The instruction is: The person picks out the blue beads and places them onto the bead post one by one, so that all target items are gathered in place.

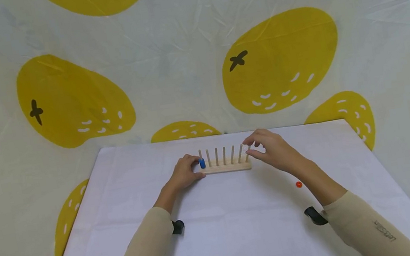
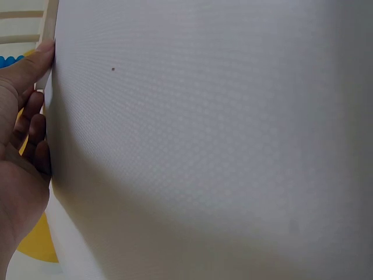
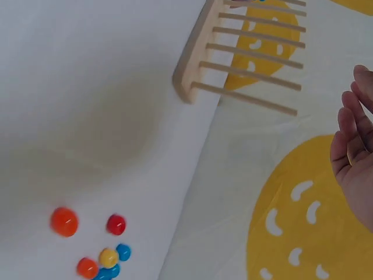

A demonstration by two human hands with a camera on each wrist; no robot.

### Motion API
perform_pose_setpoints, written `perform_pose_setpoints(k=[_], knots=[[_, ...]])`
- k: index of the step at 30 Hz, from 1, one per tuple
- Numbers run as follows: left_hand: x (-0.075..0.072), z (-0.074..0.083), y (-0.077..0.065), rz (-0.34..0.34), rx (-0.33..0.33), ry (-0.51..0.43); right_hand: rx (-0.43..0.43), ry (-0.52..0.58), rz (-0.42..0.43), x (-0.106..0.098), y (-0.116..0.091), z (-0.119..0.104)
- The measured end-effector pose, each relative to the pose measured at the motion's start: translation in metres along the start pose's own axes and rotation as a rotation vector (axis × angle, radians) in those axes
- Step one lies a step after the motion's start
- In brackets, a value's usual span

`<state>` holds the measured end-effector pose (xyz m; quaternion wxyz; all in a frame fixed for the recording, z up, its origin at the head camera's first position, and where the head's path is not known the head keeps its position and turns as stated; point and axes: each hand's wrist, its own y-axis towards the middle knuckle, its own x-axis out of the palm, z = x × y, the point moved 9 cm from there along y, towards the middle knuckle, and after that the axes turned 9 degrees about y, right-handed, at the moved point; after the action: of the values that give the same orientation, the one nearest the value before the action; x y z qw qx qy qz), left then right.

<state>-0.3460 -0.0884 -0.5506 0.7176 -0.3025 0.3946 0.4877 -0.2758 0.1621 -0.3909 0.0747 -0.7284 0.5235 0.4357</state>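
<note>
A wooden peg rack point(image 1: 227, 168) with a row of several upright pegs stands toward the back of the white table. Blue beads point(image 1: 202, 163) are stacked on its leftmost peg. My left hand point(image 1: 184, 172) holds the rack's left end, thumb at the front and fingers behind. In the left wrist view, that thumb presses the base's edge beside the blue beads point(image 2: 10, 60). Beside the rightmost peg is my right hand point(image 1: 270, 146), thumb and index finger bent with a gap between their tips. No bead shows in the right hand point(image 3: 358, 140) in its wrist view.
An orange bead point(image 1: 299, 184) lies near the right forearm. The right wrist view shows more loose beads on the table, among them a red bead point(image 3: 116, 224), a yellow bead point(image 3: 108, 257) and a blue bead point(image 3: 123, 252). A fruit-patterned cloth point(image 1: 178, 60) hangs behind the table.
</note>
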Motion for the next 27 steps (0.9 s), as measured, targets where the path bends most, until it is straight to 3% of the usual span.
perform_pose_setpoints(k=[10, 18, 27], knots=[[-0.001, -0.001, 0.000, -0.004, -0.013, -0.004, 0.030, -0.046, 0.094, -0.023, -0.047, 0.032], [0.002, -0.001, 0.001, -0.015, -0.017, -0.009, 0.128, -0.088, 0.142, -0.041, -0.087, 0.074], [0.000, 0.000, -0.002, -0.014, -0.029, -0.024, 0.368, -0.093, 0.099, -0.047, -0.128, 0.134]])
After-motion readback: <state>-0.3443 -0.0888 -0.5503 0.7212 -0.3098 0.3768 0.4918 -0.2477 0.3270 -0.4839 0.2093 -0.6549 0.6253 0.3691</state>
